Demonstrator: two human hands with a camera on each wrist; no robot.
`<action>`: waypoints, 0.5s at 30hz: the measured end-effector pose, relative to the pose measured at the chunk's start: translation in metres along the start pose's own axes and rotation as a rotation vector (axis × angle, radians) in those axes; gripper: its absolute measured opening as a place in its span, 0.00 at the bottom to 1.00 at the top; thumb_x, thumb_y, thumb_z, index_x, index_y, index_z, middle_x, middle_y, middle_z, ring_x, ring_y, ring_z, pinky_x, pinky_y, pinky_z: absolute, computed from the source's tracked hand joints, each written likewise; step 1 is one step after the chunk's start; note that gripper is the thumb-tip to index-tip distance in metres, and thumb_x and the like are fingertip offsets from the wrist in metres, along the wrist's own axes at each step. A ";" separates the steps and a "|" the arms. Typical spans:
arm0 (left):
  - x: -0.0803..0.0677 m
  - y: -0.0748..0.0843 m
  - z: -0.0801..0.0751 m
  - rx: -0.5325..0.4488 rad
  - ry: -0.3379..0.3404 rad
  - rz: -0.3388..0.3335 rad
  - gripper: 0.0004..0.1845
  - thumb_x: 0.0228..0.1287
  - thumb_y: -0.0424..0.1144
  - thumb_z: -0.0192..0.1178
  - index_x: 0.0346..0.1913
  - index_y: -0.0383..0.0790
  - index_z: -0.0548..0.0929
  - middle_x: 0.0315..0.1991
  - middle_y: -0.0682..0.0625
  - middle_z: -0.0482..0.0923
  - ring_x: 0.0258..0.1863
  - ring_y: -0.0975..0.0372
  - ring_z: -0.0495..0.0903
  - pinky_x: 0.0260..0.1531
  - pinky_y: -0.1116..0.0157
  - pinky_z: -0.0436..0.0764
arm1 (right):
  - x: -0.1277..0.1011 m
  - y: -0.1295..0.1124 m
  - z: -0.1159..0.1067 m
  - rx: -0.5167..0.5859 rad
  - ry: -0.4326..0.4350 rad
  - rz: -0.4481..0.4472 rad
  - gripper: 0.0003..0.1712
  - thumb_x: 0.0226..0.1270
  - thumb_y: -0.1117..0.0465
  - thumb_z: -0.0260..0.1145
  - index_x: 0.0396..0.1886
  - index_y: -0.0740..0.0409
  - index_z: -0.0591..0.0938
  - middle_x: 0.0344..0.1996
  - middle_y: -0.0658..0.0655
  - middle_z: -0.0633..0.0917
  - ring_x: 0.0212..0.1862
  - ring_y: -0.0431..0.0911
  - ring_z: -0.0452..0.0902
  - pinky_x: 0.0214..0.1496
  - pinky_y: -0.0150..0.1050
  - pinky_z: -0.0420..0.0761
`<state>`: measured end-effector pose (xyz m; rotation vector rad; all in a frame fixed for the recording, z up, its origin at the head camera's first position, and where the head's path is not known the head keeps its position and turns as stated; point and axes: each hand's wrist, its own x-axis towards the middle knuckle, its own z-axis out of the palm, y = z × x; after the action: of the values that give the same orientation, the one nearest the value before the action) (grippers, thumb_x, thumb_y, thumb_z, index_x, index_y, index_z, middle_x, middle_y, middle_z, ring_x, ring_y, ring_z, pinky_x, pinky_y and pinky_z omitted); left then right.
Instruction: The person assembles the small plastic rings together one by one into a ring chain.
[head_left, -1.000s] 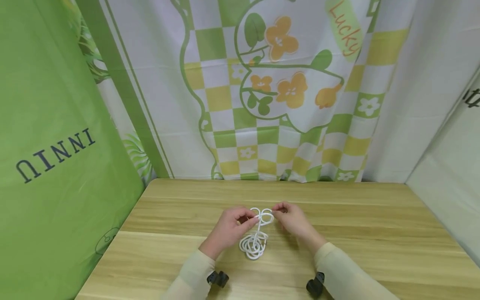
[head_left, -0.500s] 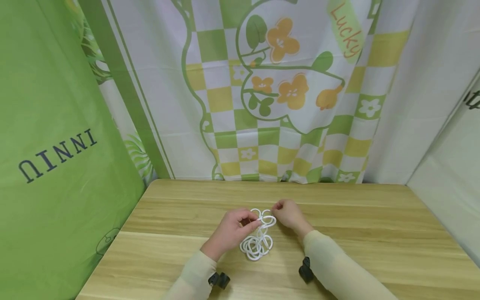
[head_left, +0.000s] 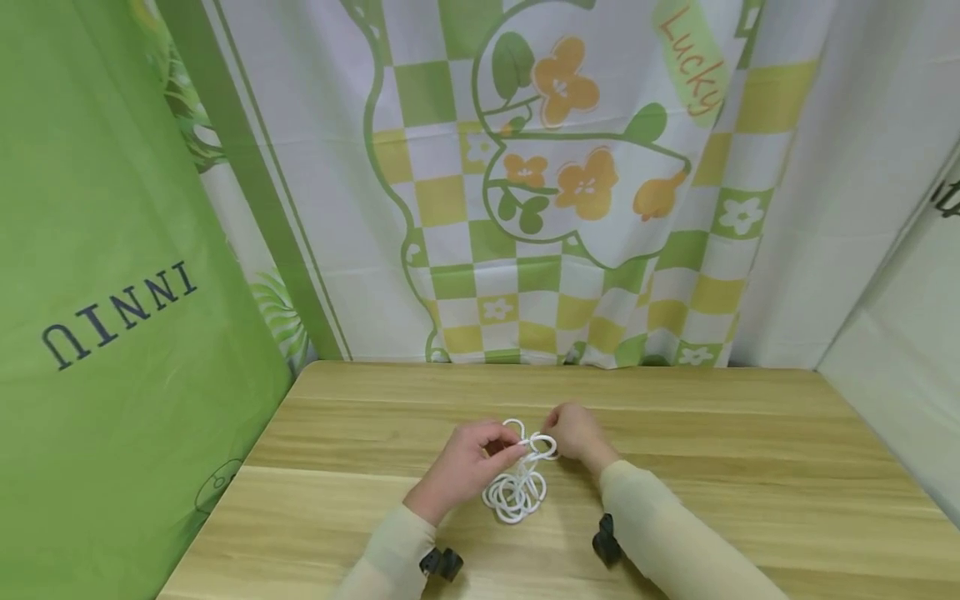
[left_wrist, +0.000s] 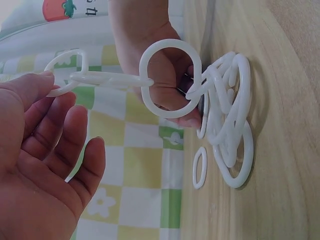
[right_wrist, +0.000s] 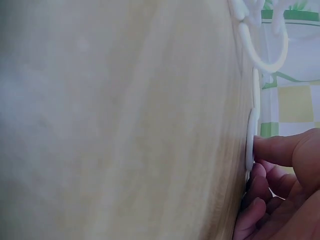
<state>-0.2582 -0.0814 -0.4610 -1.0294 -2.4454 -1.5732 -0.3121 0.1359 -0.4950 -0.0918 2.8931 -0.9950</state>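
My left hand (head_left: 468,467) pinches the top link of a white plastic chain (left_wrist: 170,79) between thumb and fingertips. From there the chain runs down into a heap of joined links (head_left: 514,493) on the table. Just right of the raised chain, my right hand (head_left: 577,433) is low at the tabletop. In the right wrist view its thumb and fingertips pinch a loose white link (right_wrist: 249,140) lying at the wood. Another loose link (left_wrist: 200,167) lies flat close by. My right fingers are partly hidden behind the chain in the left wrist view.
The wooden table (head_left: 735,467) reaches back to a green-and-white checked curtain (head_left: 525,283). A green cloth (head_left: 112,208) hangs at the left and a white one (head_left: 900,358) at the right. Black wrist cameras (head_left: 442,564) sit at both sleeves.
My right hand has come slightly left and in to the loose link on the table, now covering it in the head view. My left hand has drifted slightly right, still holding the chain.
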 end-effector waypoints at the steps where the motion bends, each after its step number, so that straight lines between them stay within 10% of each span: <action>1: 0.000 0.000 0.001 -0.001 -0.003 0.001 0.06 0.71 0.37 0.68 0.39 0.38 0.88 0.31 0.53 0.83 0.29 0.69 0.77 0.32 0.69 0.81 | -0.002 -0.001 0.000 -0.006 -0.002 -0.005 0.02 0.56 0.66 0.68 0.26 0.57 0.83 0.24 0.51 0.81 0.28 0.47 0.75 0.33 0.41 0.76; 15: -0.001 0.000 0.004 0.011 -0.032 -0.042 0.05 0.71 0.38 0.68 0.40 0.39 0.89 0.32 0.54 0.83 0.30 0.68 0.78 0.33 0.68 0.81 | -0.030 0.004 -0.005 0.157 0.015 -0.060 0.03 0.60 0.70 0.67 0.29 0.61 0.81 0.25 0.52 0.78 0.30 0.45 0.72 0.34 0.39 0.73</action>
<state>-0.2567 -0.0784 -0.4635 -1.0159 -2.5098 -1.5649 -0.2831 0.1447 -0.4914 -0.1623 2.8287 -1.2337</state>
